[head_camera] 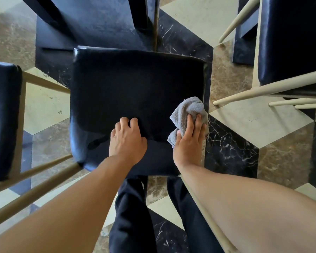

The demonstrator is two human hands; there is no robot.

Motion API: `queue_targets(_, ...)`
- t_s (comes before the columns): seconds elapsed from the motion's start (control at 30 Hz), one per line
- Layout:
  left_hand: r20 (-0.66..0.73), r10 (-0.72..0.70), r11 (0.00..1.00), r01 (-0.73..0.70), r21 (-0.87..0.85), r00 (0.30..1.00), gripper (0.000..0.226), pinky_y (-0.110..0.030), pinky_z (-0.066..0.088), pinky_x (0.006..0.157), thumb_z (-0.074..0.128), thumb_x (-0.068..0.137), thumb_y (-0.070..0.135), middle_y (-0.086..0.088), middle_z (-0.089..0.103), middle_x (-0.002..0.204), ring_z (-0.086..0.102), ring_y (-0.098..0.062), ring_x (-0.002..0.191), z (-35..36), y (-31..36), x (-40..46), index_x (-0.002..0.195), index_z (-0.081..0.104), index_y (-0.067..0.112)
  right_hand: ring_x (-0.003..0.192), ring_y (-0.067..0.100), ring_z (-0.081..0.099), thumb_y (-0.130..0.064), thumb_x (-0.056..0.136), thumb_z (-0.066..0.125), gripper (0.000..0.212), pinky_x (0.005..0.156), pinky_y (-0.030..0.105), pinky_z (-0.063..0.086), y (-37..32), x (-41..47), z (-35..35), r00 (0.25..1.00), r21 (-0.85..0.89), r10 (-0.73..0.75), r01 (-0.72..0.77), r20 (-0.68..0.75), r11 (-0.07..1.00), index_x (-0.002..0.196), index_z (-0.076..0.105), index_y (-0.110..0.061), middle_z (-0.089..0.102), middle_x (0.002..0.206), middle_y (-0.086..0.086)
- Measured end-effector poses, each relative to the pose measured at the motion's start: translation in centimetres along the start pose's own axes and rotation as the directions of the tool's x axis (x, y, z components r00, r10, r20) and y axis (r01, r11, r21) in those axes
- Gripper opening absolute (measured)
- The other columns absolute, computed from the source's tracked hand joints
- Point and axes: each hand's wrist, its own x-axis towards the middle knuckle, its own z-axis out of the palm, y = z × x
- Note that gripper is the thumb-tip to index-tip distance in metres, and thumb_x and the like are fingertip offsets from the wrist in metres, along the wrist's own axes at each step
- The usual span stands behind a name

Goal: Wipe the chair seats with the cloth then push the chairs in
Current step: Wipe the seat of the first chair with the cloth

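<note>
Directly below me is a chair with a dark blue padded seat (128, 92). My left hand (127, 139) rests on the seat's near middle, fingers curled on the cushion, holding nothing. My right hand (189, 141) presses a crumpled grey cloth (188, 110) against the seat's right edge. A second dark seat (4, 115) with cream rungs stands at the left. A third dark seat (292, 39) with cream legs stands at the upper right.
The dark table base (91, 21) stands just beyond the middle chair, with a thin post at its right. The floor is patterned marble tile in cream, brown and black (232, 143). My dark trouser legs show below the seat.
</note>
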Motion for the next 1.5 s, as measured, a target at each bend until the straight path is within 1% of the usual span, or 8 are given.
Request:
queue_targets(0.27,0.02,0.086,0.987,-0.088,0.133,0.996,0.054,-0.044,0.037,0.097,0.057,0.085,0.027,-0.015,0.041,0.127,0.041,-0.035,0.115,-2.5,-5.9,2.0,0.133,0.04,0.01,0.153,0.038,0.001,-0.025,0.102,0.049,0.061,0.124,0.053,0.011,-2.3,-2.2,2.8,0.999,-0.005,0.017,-0.017,-0.049,1.0,0.157,0.024,-0.021,0.008,0.168,0.003)
queue_targets(0.43,0.001,0.035,0.995,-0.035,0.096,0.999,0.054,-0.046,0.037,0.096,0.056,0.086,0.027,-0.017,0.037,0.13,0.038,-0.037,0.118,-4.8,-9.6,3.6,0.133,0.037,0.01,0.153,0.04,0.008,-0.023,0.1,0.053,0.058,0.123,0.055,0.014,-5.1,-3.8,5.4,0.993,-0.017,-0.076,0.075,-0.086,0.997,0.154,0.034,-0.016,0.016,0.167,0.007)
queue_targets(0.7,0.059,0.112,0.97,-0.122,0.21,0.992,0.057,-0.048,0.037,0.095,0.056,0.083,0.026,-0.017,0.036,0.132,0.037,-0.039,0.122,-8.7,-15.6,5.9,0.133,0.036,0.01,0.152,0.041,0.009,-0.024,0.098,0.055,0.058,0.123,0.056,0.016,-12.3,-5.3,8.9,0.982,-0.008,-0.179,0.179,-0.063,0.984,0.153,0.037,-0.014,0.021,0.165,0.009)
queue_targets(0.9,0.091,0.024,0.999,-0.026,0.018,0.996,0.056,-0.048,0.037,0.101,0.054,0.085,0.028,-0.015,0.033,0.135,0.032,-0.037,0.127,-10.8,-16.4,7.2,0.135,0.036,0.012,0.151,0.043,0.014,-0.025,0.099,0.058,0.057,0.123,0.055,0.016,-17.2,-6.0,11.3,0.939,-0.071,-0.343,0.34,-0.028,0.938,0.152,0.04,-0.013,0.026,0.164,0.01)
queue_targets(1.03,0.083,0.171,0.985,-0.174,0.021,0.982,0.055,-0.051,0.038,0.102,0.053,0.086,0.029,-0.015,0.035,0.134,0.033,-0.036,0.126,-12.2,-17.2,7.9,0.136,0.036,0.013,0.151,0.042,0.014,-0.027,0.099,0.057,0.058,0.123,0.054,0.014,-19.6,-6.2,12.8,0.927,-0.079,-0.376,0.374,-0.009,0.924,0.153,0.039,-0.014,0.025,0.164,0.01)
queue_targets(1.13,0.09,0.299,0.932,-0.311,0.184,0.95,0.057,-0.051,0.041,0.099,0.054,0.087,0.031,-0.015,0.038,0.132,0.037,-0.036,0.124,-13.3,-20.4,7.9,0.137,0.036,0.012,0.152,0.041,0.011,-0.028,0.099,0.056,0.058,0.123,0.054,0.015,-21.1,-6.6,13.8,0.912,-0.087,-0.41,0.41,0.018,0.908,0.153,0.037,-0.017,0.022,0.165,0.009)
queue_targets(1.33,0.125,0.266,0.924,-0.29,0.248,0.956,0.063,-0.05,0.045,0.095,0.053,0.091,0.036,-0.017,0.037,0.136,0.041,-0.034,0.123,-11.8,-26.8,5.7,0.143,0.027,0.012,0.153,0.04,0.008,-0.033,0.102,0.045,0.054,0.124,0.054,0.01,-22.4,-6.6,14.4,0.837,-0.112,-0.542,0.547,0.07,0.83,0.154,0.036,-0.022,0.019,0.166,0.007)
queue_targets(1.5,0.137,0.143,0.977,-0.162,0.14,0.98,0.063,-0.048,0.045,0.095,0.055,0.089,0.036,-0.015,0.038,0.135,0.041,-0.033,0.122,-8.6,-28.3,3.1,0.142,0.03,0.013,0.152,0.042,0.011,-0.029,0.099,0.055,0.053,0.122,0.057,0.014,-22.8,-6.2,14.8,0.692,-0.129,-0.696,0.721,0.193,0.681,0.15,0.044,-0.022,0.025,0.164,0.007)
